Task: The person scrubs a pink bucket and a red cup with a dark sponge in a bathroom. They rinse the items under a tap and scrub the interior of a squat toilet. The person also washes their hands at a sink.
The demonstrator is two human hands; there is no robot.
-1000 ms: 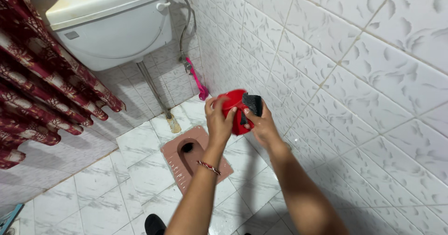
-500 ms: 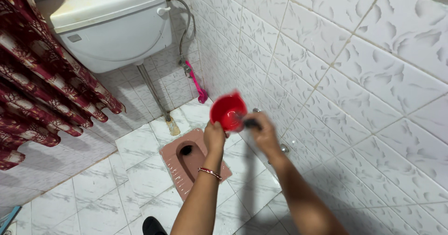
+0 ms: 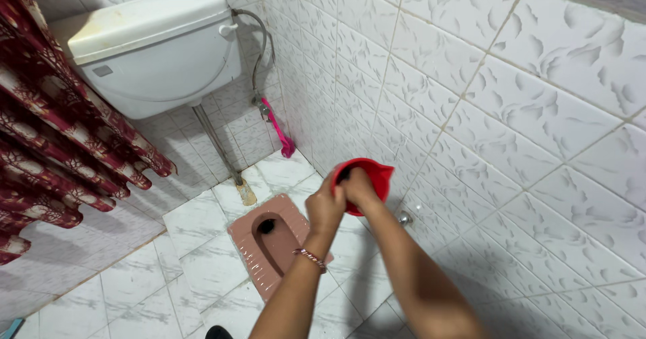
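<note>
A small home toilet room, tiled throughout. A white cistern (image 3: 155,49) hangs on the back wall with a pipe (image 3: 219,144) running down to a pink squat pan (image 3: 269,241) set in the marbled floor tiles (image 3: 134,278). Patterned white wall tiles (image 3: 505,110) cover the side, and a red floral curtain (image 3: 47,144) hangs at the left

Left hand (image 3: 326,208) grips a round red plastic mug (image 3: 374,177); right hand (image 3: 358,185) reaches inside it, perhaps holding a dark scrubber (image 3: 344,175).

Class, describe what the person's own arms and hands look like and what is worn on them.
Both forearms are bare, with no sleeves or gloves in view. The left hand has a thin beaded bracelet, reddish and pale, at the wrist. The right hand wears nothing visible.
</note>
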